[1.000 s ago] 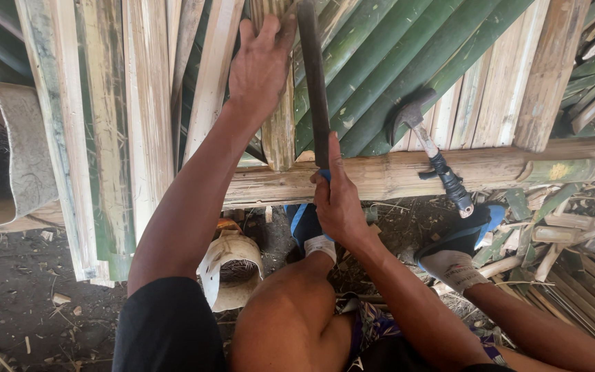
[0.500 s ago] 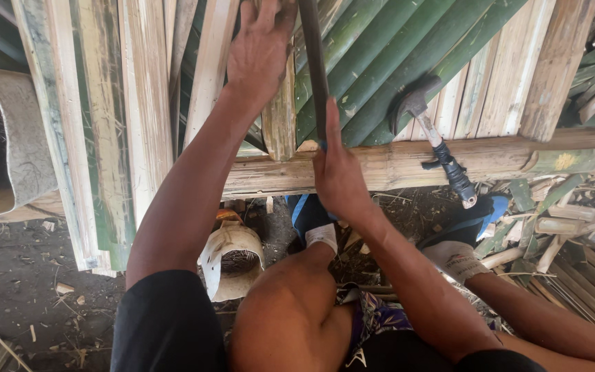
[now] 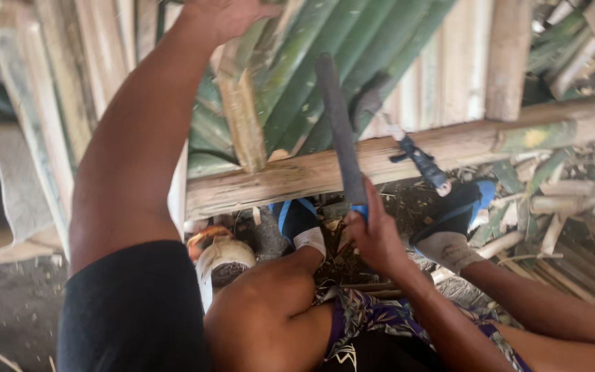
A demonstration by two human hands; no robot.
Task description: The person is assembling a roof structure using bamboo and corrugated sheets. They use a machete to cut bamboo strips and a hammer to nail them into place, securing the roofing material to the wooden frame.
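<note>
My left hand (image 3: 225,15) reaches up to the top of the view and grips an upright split bamboo strip (image 3: 241,117) that leans against the horizontal bamboo pole (image 3: 297,180). My right hand (image 3: 373,234) is shut on the blue handle of a long dark blade (image 3: 339,131), which points up and lies across the pole in front of the green bamboo strips (image 3: 325,62). My bent left knee (image 3: 263,310) is below the pole.
A blue-handled hammer (image 3: 414,155) rests against the pole on the right. Pale bamboo slats (image 3: 449,76) lean behind it. Blue-and-white shoes (image 3: 449,234) stand among bamboo scraps (image 3: 559,207). A pale round container (image 3: 222,258) sits on the ground at left.
The view has shifted: my left hand now sits at the top edge, still on the strip. My right hand with the blade has dropped lower, below the pole.
</note>
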